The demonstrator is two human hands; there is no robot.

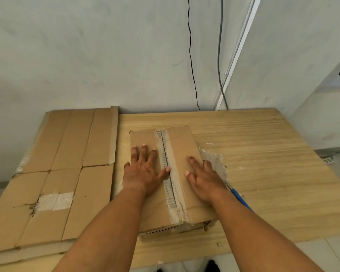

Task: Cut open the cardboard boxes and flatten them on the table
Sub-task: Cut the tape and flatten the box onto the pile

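Head view, looking down: on the wooden surface [263, 154], about midway between its left and right edges, a closed cardboard box [182, 146], long side running near to far. Down the middle of its top, a dark seam with ragged whitish tape on both sides. Flat on the left flap, the left hand [143, 171], fingers spread and straight, thumb reaching right to the seam; grip released, grasping nothing. Flat on the right flap, the right hand [203, 177], fingers straight as well, outer fingers over the box's right edge; grip likewise released. Just right of the box, touching those outer fingers, a torn grey-white scrap [216, 163]. Poking out from under the right wrist, a blue handle [240, 200] lying on the wood; kind of tool impossible to tell. Over on the left, flattened cardboard [67, 173] spread across that end of the surface, just beside the box with a narrow strip of wood between, a whitish tape patch [55, 201] on its near half. At the far side, a pale wall [106, 55], with a black cable [191, 55] hanging down and a white conduit [239, 46] slanting along the corner.
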